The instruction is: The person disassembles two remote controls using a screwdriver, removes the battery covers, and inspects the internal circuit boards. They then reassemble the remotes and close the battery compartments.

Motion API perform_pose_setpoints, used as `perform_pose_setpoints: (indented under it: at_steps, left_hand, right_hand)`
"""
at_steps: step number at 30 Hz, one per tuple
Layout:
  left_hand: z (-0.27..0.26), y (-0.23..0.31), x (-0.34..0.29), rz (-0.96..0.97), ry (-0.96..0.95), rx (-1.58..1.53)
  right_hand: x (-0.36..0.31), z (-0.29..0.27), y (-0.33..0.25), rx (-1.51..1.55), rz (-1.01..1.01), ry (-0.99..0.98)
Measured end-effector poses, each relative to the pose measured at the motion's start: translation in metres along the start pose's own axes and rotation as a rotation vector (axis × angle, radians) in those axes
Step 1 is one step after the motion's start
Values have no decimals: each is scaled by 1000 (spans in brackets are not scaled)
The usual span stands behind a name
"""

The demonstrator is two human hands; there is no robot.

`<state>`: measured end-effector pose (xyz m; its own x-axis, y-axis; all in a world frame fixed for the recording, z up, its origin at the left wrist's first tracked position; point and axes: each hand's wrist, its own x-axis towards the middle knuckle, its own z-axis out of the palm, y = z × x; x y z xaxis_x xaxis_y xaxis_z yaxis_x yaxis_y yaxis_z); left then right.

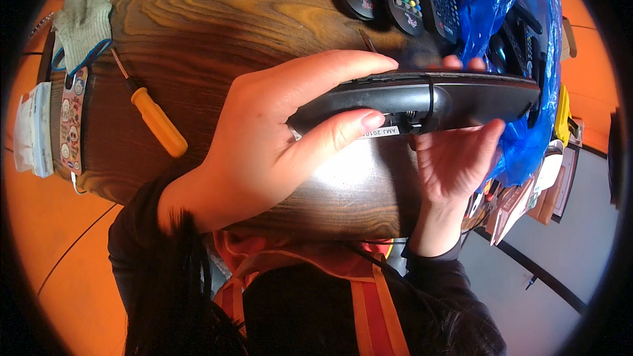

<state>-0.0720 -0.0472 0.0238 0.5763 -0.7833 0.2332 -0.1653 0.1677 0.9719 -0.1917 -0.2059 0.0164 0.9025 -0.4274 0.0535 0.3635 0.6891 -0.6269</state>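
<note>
Hands, left (264, 151) and right (455, 158), clench a black remote control (422, 99) edgewise above the tabletop (217, 33); judged light, rigid, smooth-cased, best gripped along both long edges.

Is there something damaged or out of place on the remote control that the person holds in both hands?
Yes. The black remote, held edge-on by the left hand and right hand, shows an open gap in its underside near the middle, with a small metal spring exposed. Whether a cover is missing or only shifted cannot be told.
</note>
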Motion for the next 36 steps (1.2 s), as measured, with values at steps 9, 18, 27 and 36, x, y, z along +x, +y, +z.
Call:
perform_pose_setpoints:
  at_steps: [9,18,27,36]
  left_hand:
    - [-1,0,0,147,-56,153]
    - [1,-2,-3,327,89,162]
    - [0,1,-7,407,173,375]
    - [-7,1,-7,281,72,287]
  right_hand:
    - [-5,-1,6,-2,52,-20]
    - [-6,-7,10,36,36,-161]
    - [-5,-5,9,96,75,-111]
    - [-9,10,8,-105,63,186]
